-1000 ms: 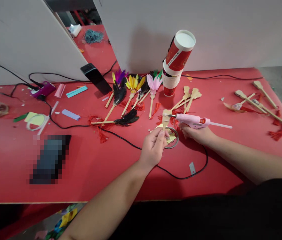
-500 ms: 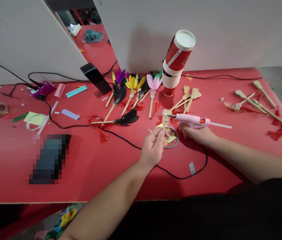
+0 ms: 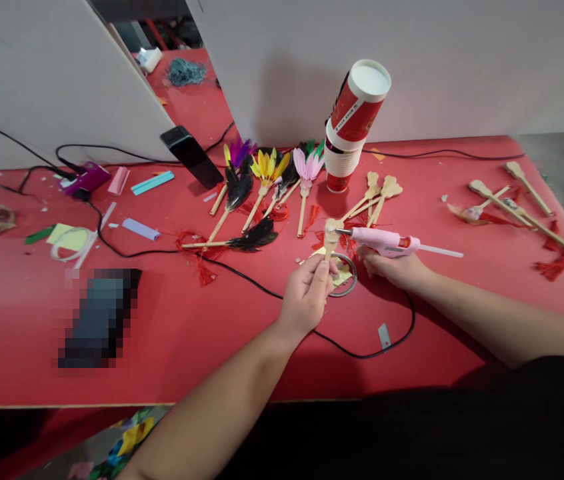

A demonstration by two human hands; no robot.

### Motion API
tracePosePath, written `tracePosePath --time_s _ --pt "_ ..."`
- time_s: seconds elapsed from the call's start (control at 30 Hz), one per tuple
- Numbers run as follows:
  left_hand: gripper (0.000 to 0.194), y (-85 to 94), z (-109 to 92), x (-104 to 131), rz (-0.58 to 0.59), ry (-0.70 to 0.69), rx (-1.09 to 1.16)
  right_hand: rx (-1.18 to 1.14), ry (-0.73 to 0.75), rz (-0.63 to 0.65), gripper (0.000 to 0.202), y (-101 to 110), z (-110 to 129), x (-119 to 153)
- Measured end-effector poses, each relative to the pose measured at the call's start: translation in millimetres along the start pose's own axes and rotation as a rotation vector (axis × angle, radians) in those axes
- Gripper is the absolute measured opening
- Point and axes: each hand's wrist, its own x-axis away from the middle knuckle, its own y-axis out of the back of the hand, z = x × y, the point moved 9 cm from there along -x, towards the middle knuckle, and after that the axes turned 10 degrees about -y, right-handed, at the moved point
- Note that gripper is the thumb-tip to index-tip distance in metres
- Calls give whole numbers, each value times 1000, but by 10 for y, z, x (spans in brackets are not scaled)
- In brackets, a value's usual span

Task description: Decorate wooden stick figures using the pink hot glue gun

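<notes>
Left hand (image 3: 307,293): gripped wooden stick (image 3: 331,241), broad end up.
Right hand (image 3: 389,267): wrapped around pink glue gun (image 3: 379,241).
Nozzle (image 3: 345,231): sat at stick's broad end, just above left hand.
Feathered sticks (image 3: 263,172): lay on desk (image 3: 212,327) beyond left hand.

We could not see handle of pink glue gun (image 3: 381,241) behind right hand (image 3: 389,267) or lower end of wooden stick (image 3: 331,241) inside left hand (image 3: 307,293). Dark rectangular object (image 3: 99,319) was pixelated; lettering (image 3: 350,115) on red cup (image 3: 365,115) was too small to read.
</notes>
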Motion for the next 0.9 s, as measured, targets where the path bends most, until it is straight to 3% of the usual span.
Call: tracePosePath --time_s 0.9 --pt "44 -15 5 14 19 -6 29 -31 83 57 23 -47 145 34"
